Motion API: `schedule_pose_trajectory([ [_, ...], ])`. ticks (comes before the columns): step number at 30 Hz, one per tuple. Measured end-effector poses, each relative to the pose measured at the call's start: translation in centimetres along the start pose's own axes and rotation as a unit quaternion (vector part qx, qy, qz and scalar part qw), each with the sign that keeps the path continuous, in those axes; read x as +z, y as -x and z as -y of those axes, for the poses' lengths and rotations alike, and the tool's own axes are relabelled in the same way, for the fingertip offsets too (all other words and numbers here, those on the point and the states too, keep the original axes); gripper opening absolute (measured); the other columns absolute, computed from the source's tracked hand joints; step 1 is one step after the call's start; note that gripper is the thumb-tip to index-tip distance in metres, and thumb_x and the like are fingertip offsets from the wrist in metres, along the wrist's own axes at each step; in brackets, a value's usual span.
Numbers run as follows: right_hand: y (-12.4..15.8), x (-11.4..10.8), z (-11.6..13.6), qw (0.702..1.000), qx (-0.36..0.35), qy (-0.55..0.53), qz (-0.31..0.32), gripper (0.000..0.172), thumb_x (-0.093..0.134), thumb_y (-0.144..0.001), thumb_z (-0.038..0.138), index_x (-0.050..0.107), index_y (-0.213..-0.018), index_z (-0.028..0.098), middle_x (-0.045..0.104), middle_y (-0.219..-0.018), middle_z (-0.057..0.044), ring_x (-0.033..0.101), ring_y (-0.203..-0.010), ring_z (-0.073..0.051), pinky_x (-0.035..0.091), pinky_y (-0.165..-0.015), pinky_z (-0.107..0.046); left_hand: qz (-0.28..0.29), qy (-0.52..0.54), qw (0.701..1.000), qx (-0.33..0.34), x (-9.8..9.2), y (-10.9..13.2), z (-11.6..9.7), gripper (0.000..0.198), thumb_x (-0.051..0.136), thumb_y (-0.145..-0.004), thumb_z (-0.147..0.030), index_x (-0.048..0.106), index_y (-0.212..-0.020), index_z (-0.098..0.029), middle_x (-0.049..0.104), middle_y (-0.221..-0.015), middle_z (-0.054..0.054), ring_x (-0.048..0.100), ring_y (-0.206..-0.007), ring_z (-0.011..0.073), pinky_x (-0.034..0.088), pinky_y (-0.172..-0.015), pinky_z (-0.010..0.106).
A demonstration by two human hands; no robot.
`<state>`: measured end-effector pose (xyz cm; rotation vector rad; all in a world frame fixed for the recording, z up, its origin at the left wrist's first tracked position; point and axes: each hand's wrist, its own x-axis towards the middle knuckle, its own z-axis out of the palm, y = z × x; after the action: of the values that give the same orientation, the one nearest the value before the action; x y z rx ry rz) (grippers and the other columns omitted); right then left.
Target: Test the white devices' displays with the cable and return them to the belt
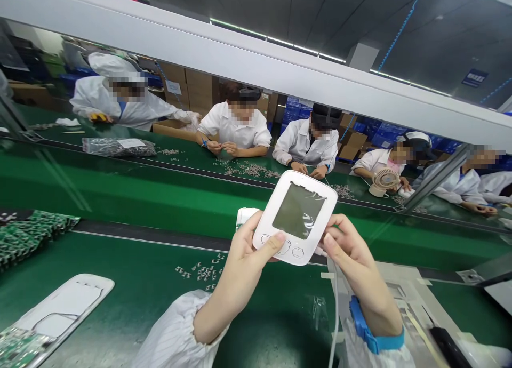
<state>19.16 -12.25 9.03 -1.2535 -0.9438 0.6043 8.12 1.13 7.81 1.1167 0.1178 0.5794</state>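
Note:
My left hand (245, 266) grips a white handheld device (295, 218) by its lower left side, the thumb lying on the front near the buttons. The device is tilted and faces me; its dark display (299, 210) shows no readable content and has shiny film over it. At the device's lower right edge, my right hand (354, 256) is closed with thumb and fingers together on the end of a white cable (335, 309). Whether the plug sits in the device is hidden. Behind my left hand another white casing (247, 214) partly shows.
Small metal parts (206, 272) lie on the green bench (152, 261). To the left are stacked circuit boards (34, 232) and an open white casing (66, 304). A black-handled tool (448, 344) lies right. Co-workers sit across a second bench, beyond a metal frame (256, 64).

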Motion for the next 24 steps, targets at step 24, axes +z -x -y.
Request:
schedule_pose_trajectory([
  [24,2.0,1.3,1.1,0.976,0.039,0.196,-0.090,0.047,0.067,-0.085,0.034,0.048,-0.128,0.031,0.064,-0.125,-0.003,0.059,-0.115,-0.024,0.057,-0.084,-0.033,0.144,-0.123,0.979,-0.079,-2.4,-0.2,-3.0,0.033,0.079,-0.072,-0.021,0.074,-0.105,-0.018,0.075,-0.091,0.005,0.071,-0.082,0.0222,0.057,-0.074,0.026],
])
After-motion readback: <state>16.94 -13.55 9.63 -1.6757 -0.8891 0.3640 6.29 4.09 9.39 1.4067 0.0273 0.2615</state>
